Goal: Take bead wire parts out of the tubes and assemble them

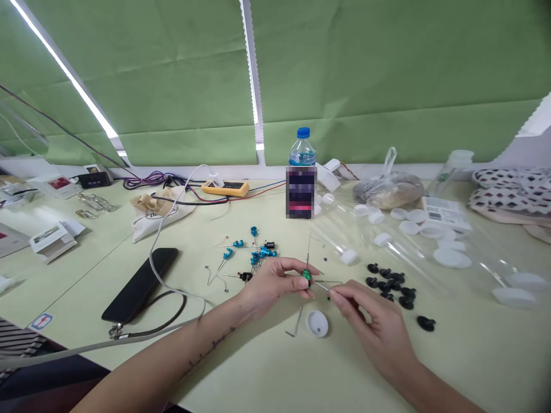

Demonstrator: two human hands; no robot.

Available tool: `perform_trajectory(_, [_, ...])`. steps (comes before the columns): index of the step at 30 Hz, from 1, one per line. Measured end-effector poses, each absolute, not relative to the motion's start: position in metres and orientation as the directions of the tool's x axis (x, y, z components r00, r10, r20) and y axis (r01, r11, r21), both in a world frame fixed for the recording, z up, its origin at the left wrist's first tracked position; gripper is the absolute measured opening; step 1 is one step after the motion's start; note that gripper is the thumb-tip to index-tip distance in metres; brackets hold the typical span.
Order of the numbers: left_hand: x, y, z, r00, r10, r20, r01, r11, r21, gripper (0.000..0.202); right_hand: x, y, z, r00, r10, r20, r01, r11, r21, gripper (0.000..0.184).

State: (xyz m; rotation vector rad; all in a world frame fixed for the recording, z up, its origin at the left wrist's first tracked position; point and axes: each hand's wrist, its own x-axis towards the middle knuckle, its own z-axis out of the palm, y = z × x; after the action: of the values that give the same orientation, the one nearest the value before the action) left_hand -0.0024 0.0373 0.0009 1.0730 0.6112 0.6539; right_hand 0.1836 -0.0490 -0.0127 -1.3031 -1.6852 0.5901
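Observation:
My left hand [278, 282] pinches a small green capacitor [306, 277] between thumb and fingertips, just above the table. One thin wire lead of it sticks up and another runs to the right. My right hand [365, 321] is closed in a pinch on the end of that right-hand lead [329, 283]. A white cap [317, 323] and a bent wire piece [297, 325] lie on the table just below both hands. Several blue capacitors [260, 251] with long leads lie scattered behind my left hand.
Several black rubber feet [394, 284] lie right of my hands. A black phone [141, 283] with a white cable lies at left. A water bottle [302, 172], a yellow multimeter [225, 187], a cloth bag [157, 213], clear tubes with white caps [413, 229] and a plastic bag [388, 190] stand further back.

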Motion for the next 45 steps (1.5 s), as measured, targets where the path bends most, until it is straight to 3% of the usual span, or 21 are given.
perform_trajectory(10, [-0.001, 0.034, 0.007, 0.720, 0.690, -0.070, -0.170, 0.274, 0.947, 0.019, 0.185, -0.051, -0.009, -0.065, 0.930, 0.362, 0.540, 0.338, -0.771, 0.015])
perform_trajectory(18, [0.001, 0.029, 0.003, 0.649, 0.746, -0.148, -0.095, 0.272, 0.957, 0.028, 0.181, -0.054, -0.006, -0.088, 0.957, 0.276, 0.594, 0.273, -0.757, 0.020])
perform_trajectory(27, [0.000, 0.028, 0.005, 0.632, 0.767, -0.109, -0.112, 0.230, 0.967, 0.013, 0.180, -0.054, -0.004, -0.047, 0.974, 0.220, 0.585, 0.206, -0.785, 0.024])
perform_trajectory(38, [-0.001, 0.032, 0.007, 0.644, 0.761, -0.073, -0.097, 0.176, 0.980, 0.015, 0.181, -0.053, -0.004, -0.007, 0.992, 0.124, 0.505, 0.111, -0.856, 0.028])
perform_trajectory(45, [0.001, 0.030, 0.009, 0.626, 0.777, -0.059, -0.058, 0.122, 0.991, 0.014, 0.183, -0.052, 0.000, -0.025, 1.000, -0.012, 0.362, -0.003, -0.932, 0.032])
